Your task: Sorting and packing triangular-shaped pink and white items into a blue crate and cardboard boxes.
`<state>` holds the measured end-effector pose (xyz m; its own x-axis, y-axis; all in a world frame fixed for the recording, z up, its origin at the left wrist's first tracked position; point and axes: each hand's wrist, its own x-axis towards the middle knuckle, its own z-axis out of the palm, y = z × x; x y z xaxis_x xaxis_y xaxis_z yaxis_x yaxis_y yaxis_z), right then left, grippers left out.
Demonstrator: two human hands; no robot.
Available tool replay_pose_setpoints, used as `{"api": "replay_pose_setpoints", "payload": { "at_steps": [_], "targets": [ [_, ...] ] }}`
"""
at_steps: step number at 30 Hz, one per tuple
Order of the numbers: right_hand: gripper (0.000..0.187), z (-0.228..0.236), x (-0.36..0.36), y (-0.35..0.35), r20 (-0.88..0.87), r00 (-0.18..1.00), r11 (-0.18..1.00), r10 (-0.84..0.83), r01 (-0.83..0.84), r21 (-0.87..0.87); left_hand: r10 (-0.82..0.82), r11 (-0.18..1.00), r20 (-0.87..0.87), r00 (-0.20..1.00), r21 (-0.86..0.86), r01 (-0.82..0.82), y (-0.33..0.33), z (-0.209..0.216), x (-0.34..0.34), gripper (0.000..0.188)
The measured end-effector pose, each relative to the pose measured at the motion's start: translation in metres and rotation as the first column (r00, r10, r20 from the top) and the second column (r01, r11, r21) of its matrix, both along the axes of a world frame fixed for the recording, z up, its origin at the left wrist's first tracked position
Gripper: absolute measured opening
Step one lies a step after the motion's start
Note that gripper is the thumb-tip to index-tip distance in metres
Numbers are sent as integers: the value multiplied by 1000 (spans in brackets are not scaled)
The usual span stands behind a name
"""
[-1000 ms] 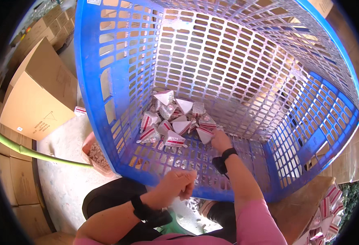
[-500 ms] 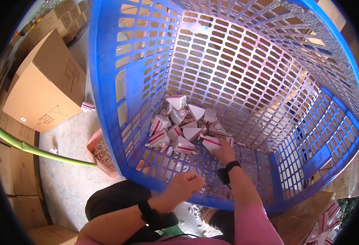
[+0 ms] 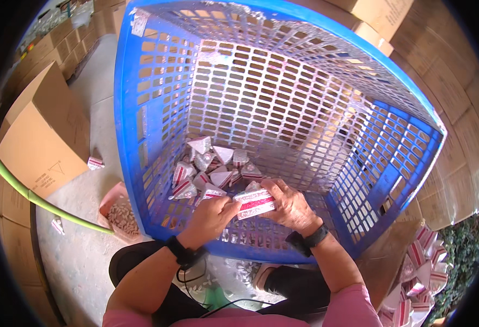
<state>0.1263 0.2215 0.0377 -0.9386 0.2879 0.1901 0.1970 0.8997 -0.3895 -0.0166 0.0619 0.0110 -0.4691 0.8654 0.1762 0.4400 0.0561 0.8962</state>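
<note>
Over the near part of a large blue plastic basket (image 3: 124, 114), I hold a wedge shaped like a cake slice (image 3: 257, 204). It is white with a red stripe along its side and seems wrapped in clear film. My right hand (image 3: 293, 206) grips its right end, thumb and fingers closed around it. At the left end, the fingers of my left hand (image 3: 209, 219) pinch its edge. A heap of similar wedges (image 3: 222, 155) lies in the basket's left part, just beyond my hands, some showing flat white faces. My left hand hides the nearest ones in part.
A small pink bin (image 3: 111, 204) with pale pellets stands left of the basket. Farther left are an open cardboard box (image 3: 46, 136) and a green hose-like strip (image 3: 54, 206). More wedges (image 3: 416, 272) are heaped at lower right, beside stacked cartons (image 3: 441, 103).
My right hand has lifted a wedge from the heap and brought it toward me. My left hand has come up to meet it. The view has shifted to the right.
</note>
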Motion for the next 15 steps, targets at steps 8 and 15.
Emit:
{"api": "replay_pose_setpoints", "payload": {
  "at_steps": [8, 15],
  "targets": [
    [52, 0, 29, -41, -235, 971, 831, -49, -91, -548, -170, 985, 806, 567, 133, 105, -8, 26, 2, 39],
    [51, 2, 26, -49, -425, 780, 534, -459, -140, -834, -286, 956, 903, 321, 291, 34, 14, 40, 8, 38]
  ]
}}
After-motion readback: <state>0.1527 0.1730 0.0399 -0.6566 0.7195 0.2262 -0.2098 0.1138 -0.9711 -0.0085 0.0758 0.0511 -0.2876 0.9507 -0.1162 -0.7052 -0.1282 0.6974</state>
